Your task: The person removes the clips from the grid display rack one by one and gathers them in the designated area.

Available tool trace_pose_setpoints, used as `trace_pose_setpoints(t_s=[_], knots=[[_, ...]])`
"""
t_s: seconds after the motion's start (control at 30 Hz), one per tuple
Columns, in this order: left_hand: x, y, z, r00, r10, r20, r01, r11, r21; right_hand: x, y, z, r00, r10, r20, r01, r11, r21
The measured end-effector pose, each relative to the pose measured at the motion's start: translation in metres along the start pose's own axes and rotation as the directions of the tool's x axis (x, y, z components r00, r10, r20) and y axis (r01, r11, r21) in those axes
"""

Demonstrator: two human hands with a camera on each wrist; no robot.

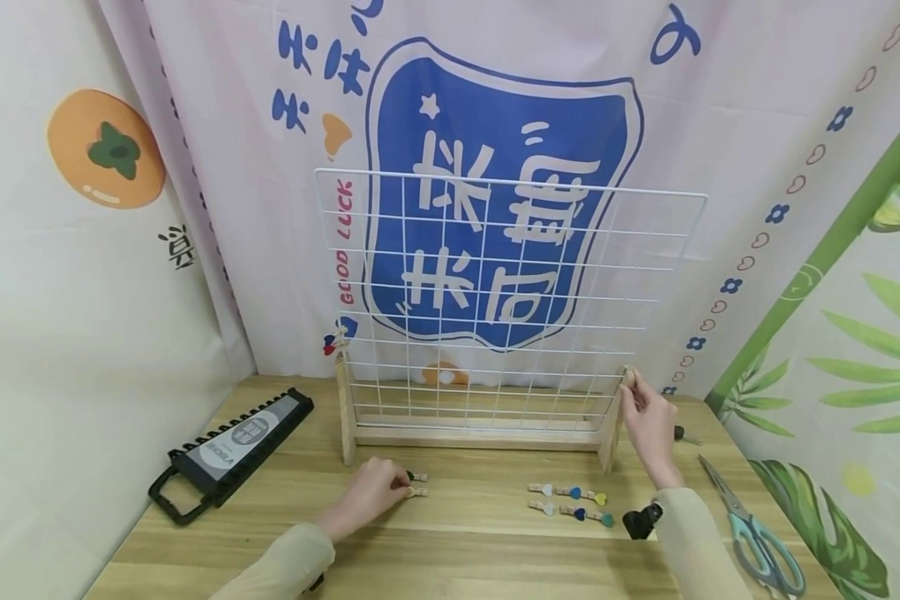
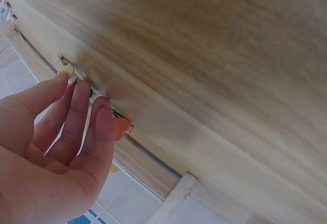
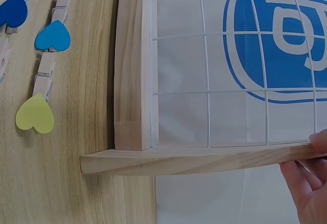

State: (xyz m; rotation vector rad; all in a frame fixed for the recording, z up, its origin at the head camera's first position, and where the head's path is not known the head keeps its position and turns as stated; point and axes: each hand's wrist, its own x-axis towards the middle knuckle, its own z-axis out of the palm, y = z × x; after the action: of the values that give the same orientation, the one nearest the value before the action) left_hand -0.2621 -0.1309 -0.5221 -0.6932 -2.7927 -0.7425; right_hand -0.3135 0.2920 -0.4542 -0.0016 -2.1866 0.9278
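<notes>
Wooden table [image 1: 465,542], printed curtain [image 1: 720,100] behind. Left hand [image 1: 371,492], fingers curled, pinching clothespins [image 1: 417,484]; right hand [image 1: 648,421] fingertips gripping wire grid stand [image 1: 495,333] post. Scissors [image 1: 753,529] far right.

Both forearms, in beige sleeves, extend forward from the near edge. Left hand [image 1: 371,493]: lowered at near left, knuckles up, fingers curled together, apparently pinching something small at the fingertips [image 2: 97,112]. Right hand [image 1: 647,421]: raised farther right, wrist bent upward, fingers [image 3: 306,183] and thumb closed at their tips; a black camera mount sits at the wrist.
</notes>
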Motion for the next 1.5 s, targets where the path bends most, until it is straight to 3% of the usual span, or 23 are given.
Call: trace_pose_setpoints(t_s=[0.2,0.37,0.63,0.73,0.8,0.87,0.97,1.07,1.13,1.17,1.27,1.5], knots=[[0.000,0.000,-0.003,1.000,-0.011,-0.006,0.011,1.000,-0.026,0.000,0.000,0.001,1.000,0.014,0.009,-0.014,1.000,0.006],[0.005,0.003,-0.016,0.999,-0.030,-0.023,0.029,0.998,-0.061,0.000,-0.001,-0.001,1.000,0.018,-0.001,-0.018,1.000,-0.005],[0.024,-0.001,-0.064,0.992,-0.082,-0.100,0.065,0.985,-0.161,0.000,-0.001,-0.002,1.000,0.001,-0.002,-0.001,1.000,0.005],[0.027,-0.006,-0.088,0.977,-0.102,-0.189,0.074,0.986,-0.152,-0.001,-0.001,-0.002,1.000,0.006,-0.002,-0.006,1.000,0.001],[0.028,-0.009,-0.103,0.953,-0.103,-0.285,0.063,0.988,-0.144,-0.001,-0.002,-0.002,1.000,0.007,-0.004,-0.007,1.000,-0.003],[0.028,-0.011,-0.117,0.909,-0.093,-0.407,0.043,0.991,-0.130,-0.001,-0.002,-0.002,1.000,0.007,-0.004,-0.007,1.000,0.000],[0.029,-0.013,-0.136,0.812,-0.069,-0.579,0.001,0.993,-0.116,-0.001,-0.002,-0.003,1.000,0.006,0.002,-0.006,1.000,0.001],[0.031,-0.014,-0.152,0.720,-0.042,-0.692,-0.040,0.994,-0.102,0.000,-0.002,-0.003,1.000,0.008,0.011,-0.008,1.000,0.004],[0.033,-0.017,-0.160,0.685,-0.049,-0.726,-0.042,0.993,-0.107,-0.001,-0.003,-0.003,1.000,0.015,0.017,-0.015,1.000,0.006],[0.034,-0.019,-0.164,0.678,-0.057,-0.732,-0.038,0.993,-0.113,-0.001,-0.003,-0.003,1.000,0.020,0.021,-0.020,1.000,0.007],[0.037,-0.025,-0.170,0.689,-0.102,-0.718,0.000,0.990,-0.140,-0.001,-0.003,-0.003,0.999,0.035,0.028,-0.035,0.999,0.008],[0.045,-0.033,-0.173,0.761,-0.144,-0.633,0.081,0.989,-0.128,0.000,-0.002,-0.001,0.999,0.026,0.023,-0.026,1.000,0.013]])
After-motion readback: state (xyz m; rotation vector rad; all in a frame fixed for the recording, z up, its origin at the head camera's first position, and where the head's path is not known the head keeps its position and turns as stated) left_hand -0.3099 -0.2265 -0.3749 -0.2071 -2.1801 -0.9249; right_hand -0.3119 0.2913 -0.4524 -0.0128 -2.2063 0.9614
